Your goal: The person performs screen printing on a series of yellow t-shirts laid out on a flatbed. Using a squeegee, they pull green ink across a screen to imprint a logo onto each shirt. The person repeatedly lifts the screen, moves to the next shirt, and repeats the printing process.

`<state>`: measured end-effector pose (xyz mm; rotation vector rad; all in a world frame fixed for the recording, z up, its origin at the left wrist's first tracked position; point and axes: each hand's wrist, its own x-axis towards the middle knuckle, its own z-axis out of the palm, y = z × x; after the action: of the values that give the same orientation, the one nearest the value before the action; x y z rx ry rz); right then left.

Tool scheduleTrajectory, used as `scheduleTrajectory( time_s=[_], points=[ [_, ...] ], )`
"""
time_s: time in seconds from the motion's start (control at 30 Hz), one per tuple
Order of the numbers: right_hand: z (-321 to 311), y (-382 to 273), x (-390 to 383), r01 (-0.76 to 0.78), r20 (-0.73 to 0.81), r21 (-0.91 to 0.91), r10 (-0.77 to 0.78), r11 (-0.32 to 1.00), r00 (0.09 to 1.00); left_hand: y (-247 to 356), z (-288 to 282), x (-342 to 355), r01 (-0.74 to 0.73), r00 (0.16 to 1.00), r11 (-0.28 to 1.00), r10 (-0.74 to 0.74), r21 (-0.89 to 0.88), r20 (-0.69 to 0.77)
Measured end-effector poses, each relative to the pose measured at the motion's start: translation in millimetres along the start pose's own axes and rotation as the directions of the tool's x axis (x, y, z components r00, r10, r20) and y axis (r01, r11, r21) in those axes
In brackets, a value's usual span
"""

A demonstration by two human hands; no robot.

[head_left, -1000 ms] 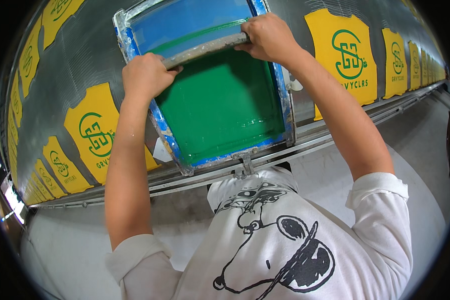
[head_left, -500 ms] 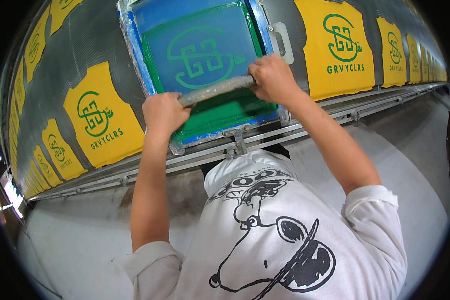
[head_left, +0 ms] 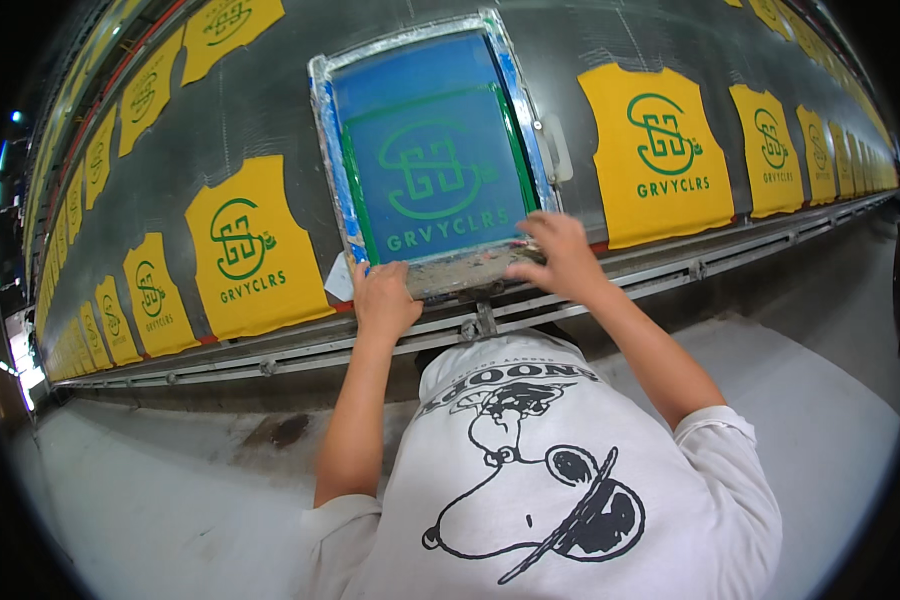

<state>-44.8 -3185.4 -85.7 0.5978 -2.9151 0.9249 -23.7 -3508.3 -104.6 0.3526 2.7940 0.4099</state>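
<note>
A screen-printing frame (head_left: 327, 150) with blue mesh and a worn, paint-smeared border lies on the dark table before me. Green lettering and a looping emblem show through the mesh. Along the near end of the frame rests a squeegee (head_left: 460, 273), its bar stained with paint. My left hand (head_left: 385, 300) is closed on the squeegee's left end. At the right end, my right hand (head_left: 562, 258) has its fingers spread, with thumb and forefinger apart beside the bar. A white handle (head_left: 557, 150) sticks out from the frame's right side.
Yellow shirt panels with green prints lie on both sides, including one left (head_left: 242, 250) and one right (head_left: 660, 150) of the frame. A metal rail (head_left: 610, 292) runs along the table's near edge. A white paper piece (head_left: 339, 280) sits by the frame's lower left corner.
The squeegee has come toward me to the near end of the frame, and the green ink pool no longer shows there. My right hand has loosened from the squeegee; its fingers have spread.
</note>
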Motion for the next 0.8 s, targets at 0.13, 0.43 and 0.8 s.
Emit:
scheduleTrajectory(
  time_s=[0.13, 0.43, 0.8],
  points=[
    [-4.1, 61.0, 43.3, -0.316, -0.317, 0.119, 0.338, 0.941, 0.886, 18.1, -3.5, 0.0, -0.148, 0.988, 0.988, 0.145, -0.047, -0.059],
    [39.0, 113.8, 127.7, -0.569, -0.239, 0.365, 0.665, 0.737, 0.708, 41.3, 22.9, -3.5, -0.212, 0.975, 0.956, 0.193, -0.2, -0.11],
    [6.2, 53.9, 145.1, -0.354, -0.45, 0.453, 0.553, 0.818, 0.701, 5.9, 12.9, -40.2, -0.289, 0.949, 0.915, 0.235, -0.282, -0.208]
  ],
)
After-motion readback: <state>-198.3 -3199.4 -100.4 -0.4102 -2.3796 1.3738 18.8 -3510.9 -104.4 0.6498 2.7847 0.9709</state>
